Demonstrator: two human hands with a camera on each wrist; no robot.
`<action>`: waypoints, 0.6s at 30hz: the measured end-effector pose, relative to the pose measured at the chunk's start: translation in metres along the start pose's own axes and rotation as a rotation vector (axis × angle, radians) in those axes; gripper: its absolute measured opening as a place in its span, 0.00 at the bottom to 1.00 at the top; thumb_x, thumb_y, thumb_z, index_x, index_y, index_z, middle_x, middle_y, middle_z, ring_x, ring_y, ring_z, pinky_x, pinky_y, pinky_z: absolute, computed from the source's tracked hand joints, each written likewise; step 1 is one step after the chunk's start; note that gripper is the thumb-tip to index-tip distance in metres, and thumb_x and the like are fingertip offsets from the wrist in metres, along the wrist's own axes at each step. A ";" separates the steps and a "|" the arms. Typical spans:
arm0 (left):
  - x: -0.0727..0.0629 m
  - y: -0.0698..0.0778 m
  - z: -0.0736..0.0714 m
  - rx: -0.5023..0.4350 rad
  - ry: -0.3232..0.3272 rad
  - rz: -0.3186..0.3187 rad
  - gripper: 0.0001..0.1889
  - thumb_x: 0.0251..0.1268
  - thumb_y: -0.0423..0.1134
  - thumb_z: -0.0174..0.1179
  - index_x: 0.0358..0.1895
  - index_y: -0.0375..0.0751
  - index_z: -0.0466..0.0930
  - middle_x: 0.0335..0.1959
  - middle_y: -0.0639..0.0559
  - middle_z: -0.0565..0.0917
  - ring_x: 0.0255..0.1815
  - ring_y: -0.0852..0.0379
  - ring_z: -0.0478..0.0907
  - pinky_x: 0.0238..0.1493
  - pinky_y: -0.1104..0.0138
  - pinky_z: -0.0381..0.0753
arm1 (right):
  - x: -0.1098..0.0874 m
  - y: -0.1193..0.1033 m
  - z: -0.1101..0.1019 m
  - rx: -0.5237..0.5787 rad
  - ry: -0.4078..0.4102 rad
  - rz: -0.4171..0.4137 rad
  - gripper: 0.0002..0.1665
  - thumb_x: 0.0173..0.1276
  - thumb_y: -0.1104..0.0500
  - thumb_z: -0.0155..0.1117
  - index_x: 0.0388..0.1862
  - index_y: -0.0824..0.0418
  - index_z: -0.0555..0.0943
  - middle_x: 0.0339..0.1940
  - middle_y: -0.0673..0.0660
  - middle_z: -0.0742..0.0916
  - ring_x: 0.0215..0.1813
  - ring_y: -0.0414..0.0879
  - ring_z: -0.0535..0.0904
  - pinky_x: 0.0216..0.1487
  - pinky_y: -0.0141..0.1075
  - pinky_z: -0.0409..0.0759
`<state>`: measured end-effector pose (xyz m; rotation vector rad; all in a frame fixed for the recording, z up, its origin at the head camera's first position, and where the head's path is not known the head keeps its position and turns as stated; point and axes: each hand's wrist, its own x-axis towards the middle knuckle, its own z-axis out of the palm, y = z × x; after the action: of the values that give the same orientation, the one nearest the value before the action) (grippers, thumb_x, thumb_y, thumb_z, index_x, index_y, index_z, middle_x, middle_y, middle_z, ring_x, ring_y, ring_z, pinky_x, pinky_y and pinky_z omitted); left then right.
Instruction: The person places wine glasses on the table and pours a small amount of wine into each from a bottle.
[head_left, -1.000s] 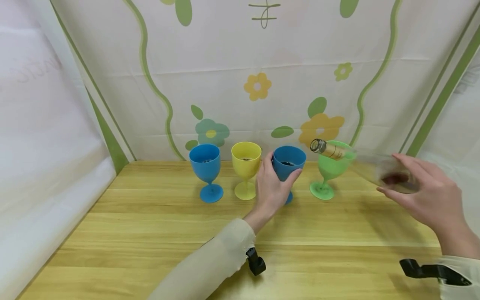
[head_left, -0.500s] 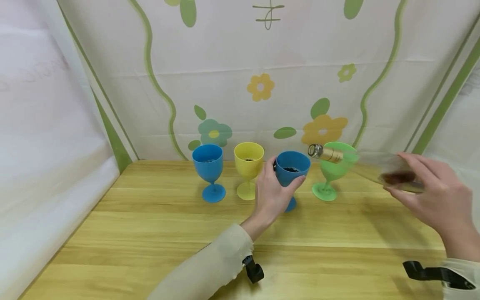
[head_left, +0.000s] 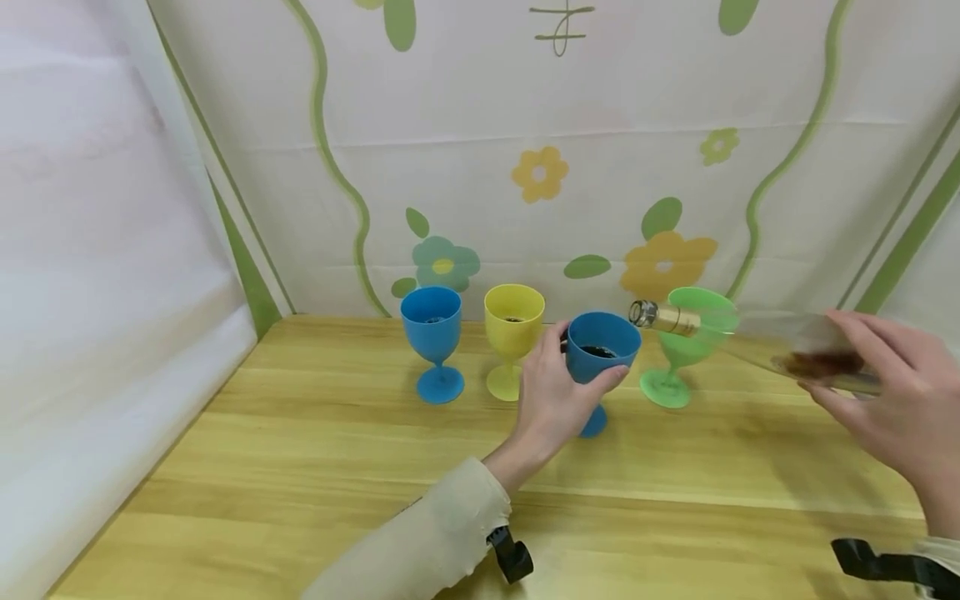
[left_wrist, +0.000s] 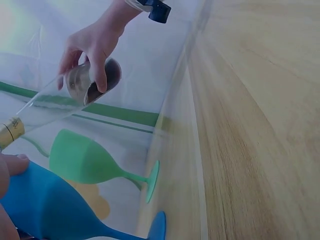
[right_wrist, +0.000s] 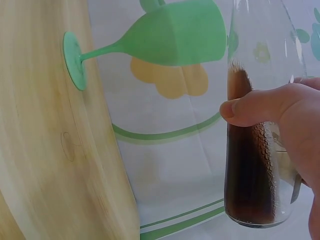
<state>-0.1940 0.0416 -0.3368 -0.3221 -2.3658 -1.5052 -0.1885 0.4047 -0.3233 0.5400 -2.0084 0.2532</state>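
Note:
My left hand (head_left: 551, 396) grips the bowl of a blue goblet (head_left: 588, 367) with dark liquid in it, thumb along its near side. In my right hand (head_left: 903, 392) a clear glass bottle (right_wrist: 247, 170) lies tilted almost level, dark fizzy liquid pooled toward its base. The bottle's mouth points left, right at the blue goblet's rim in the head view; no stream shows. Behind the bottle's neck stands a light green goblet (head_left: 678, 350), upright on the table, also seen in the left wrist view as a green goblet (left_wrist: 85, 160) beyond the blue one.
Left of the held goblet stand a yellow goblet (head_left: 512, 329) and another blue goblet (head_left: 432, 329), both with dark liquid inside. They line the back of the wooden table (head_left: 337, 467). A flower-printed white curtain (head_left: 450, 100) hangs close behind; white sheeting borders the sides.
The left hand has drawn the blue goblet slightly nearer to me. The bottle's mouth has lowered and come closer to its rim. The head view has shifted a little.

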 end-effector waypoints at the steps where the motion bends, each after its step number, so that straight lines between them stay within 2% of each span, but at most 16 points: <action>1: -0.001 0.001 -0.001 0.000 -0.001 0.000 0.42 0.61 0.56 0.78 0.75 0.44 0.70 0.66 0.49 0.83 0.66 0.50 0.83 0.61 0.57 0.87 | 0.001 0.001 0.000 0.016 -0.001 -0.006 0.56 0.73 0.20 0.47 0.66 0.68 0.83 0.52 0.80 0.86 0.50 0.79 0.76 0.85 0.31 0.59; 6: -0.004 0.002 -0.003 0.017 -0.006 -0.001 0.42 0.61 0.56 0.78 0.74 0.45 0.71 0.66 0.49 0.83 0.66 0.51 0.83 0.60 0.58 0.87 | 0.001 0.005 0.000 0.047 0.001 -0.019 0.55 0.73 0.20 0.49 0.65 0.69 0.83 0.50 0.81 0.85 0.48 0.79 0.76 0.83 0.27 0.57; 11: -0.005 0.002 -0.004 0.019 -0.005 0.003 0.42 0.61 0.56 0.78 0.74 0.45 0.71 0.66 0.50 0.83 0.67 0.51 0.82 0.61 0.58 0.86 | 0.000 0.006 0.000 0.030 -0.008 -0.020 0.54 0.74 0.20 0.47 0.67 0.67 0.82 0.52 0.80 0.85 0.51 0.80 0.75 0.86 0.35 0.59; 18: -0.007 0.002 -0.005 0.010 0.000 0.007 0.40 0.60 0.56 0.78 0.73 0.47 0.72 0.64 0.51 0.85 0.66 0.52 0.83 0.60 0.58 0.86 | 0.003 0.006 -0.002 0.018 -0.020 -0.038 0.54 0.75 0.21 0.45 0.68 0.67 0.81 0.54 0.79 0.85 0.51 0.80 0.75 0.87 0.39 0.59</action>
<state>-0.1859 0.0379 -0.3357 -0.3286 -2.3688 -1.4900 -0.1907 0.4102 -0.3191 0.5939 -2.0143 0.2440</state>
